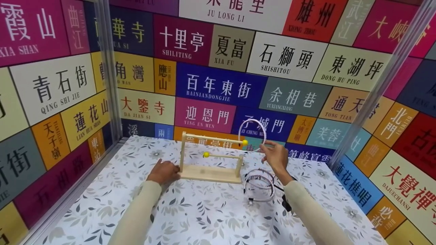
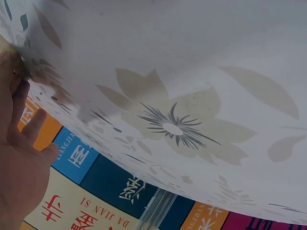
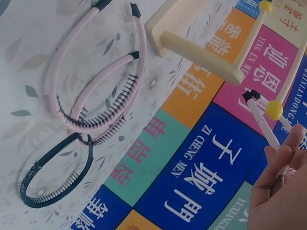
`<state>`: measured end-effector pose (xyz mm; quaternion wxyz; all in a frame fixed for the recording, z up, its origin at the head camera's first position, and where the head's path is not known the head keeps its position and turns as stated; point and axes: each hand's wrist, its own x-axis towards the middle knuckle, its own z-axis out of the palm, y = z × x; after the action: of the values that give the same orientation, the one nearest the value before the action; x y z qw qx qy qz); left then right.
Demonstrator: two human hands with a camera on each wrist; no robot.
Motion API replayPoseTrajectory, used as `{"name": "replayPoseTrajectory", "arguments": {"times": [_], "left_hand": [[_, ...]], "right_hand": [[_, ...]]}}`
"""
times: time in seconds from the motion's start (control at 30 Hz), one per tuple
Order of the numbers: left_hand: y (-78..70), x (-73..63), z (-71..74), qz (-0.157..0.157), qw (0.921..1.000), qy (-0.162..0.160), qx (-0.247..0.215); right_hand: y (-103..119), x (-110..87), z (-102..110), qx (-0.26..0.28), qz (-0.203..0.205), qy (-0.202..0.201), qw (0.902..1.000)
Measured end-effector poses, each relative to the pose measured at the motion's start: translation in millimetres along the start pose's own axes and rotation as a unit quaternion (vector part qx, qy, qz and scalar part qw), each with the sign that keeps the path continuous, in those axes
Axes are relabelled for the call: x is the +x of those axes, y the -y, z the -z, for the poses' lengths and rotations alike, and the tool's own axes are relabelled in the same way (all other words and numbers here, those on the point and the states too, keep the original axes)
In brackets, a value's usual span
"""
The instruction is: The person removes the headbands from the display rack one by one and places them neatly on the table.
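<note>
A wooden rack with two bars (image 1: 209, 173) stands on the table, each bar tipped with a yellow ball. My left hand (image 1: 164, 172) holds the left end of its base; in the left wrist view only part of that hand (image 2: 24, 167) shows at the edge. Between thumb and fingers, my right hand (image 1: 276, 157) pinches a pale pink headband (image 1: 265, 131), raised beside the upper bar's ball (image 1: 245, 142). In the right wrist view, the headband's black-tipped end (image 3: 261, 117) is close to that yellow ball (image 3: 274, 109).
Pale pink headbands with comb teeth (image 3: 53, 81) lie overlapping on the table, right of the rack. A dark headband (image 3: 53, 149) lies next to them, partly behind my right wrist in the head view. Colourful sign-covered walls (image 1: 218, 83) surround the flower-patterned tabletop (image 1: 190, 217).
</note>
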<state>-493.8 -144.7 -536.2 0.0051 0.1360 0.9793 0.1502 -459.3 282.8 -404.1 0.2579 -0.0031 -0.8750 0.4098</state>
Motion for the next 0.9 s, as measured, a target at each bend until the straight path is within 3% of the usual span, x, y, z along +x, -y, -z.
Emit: {"name": "replayPoseTrajectory", "arguments": {"times": [0.37, 0.63, 0.9], "left_hand": [[0.1, 0.6, -1.3, -0.010, 0.9999, -0.013, -0.003], [0.1, -1.4, 2.6, 0.001, 0.9999, -0.001, -0.010], [-0.1, -1.0, 2.1, 0.002, 0.9999, 0.002, -0.014]], "right_hand": [[-38, -4.4, 33, -0.028, -0.038, -0.009, 0.9988], [-71, -18.1, 55, -0.066, -0.078, 0.001, 0.9947], [-100, -37.5, 81, -0.077, -0.093, 0.024, 0.9924]]}}
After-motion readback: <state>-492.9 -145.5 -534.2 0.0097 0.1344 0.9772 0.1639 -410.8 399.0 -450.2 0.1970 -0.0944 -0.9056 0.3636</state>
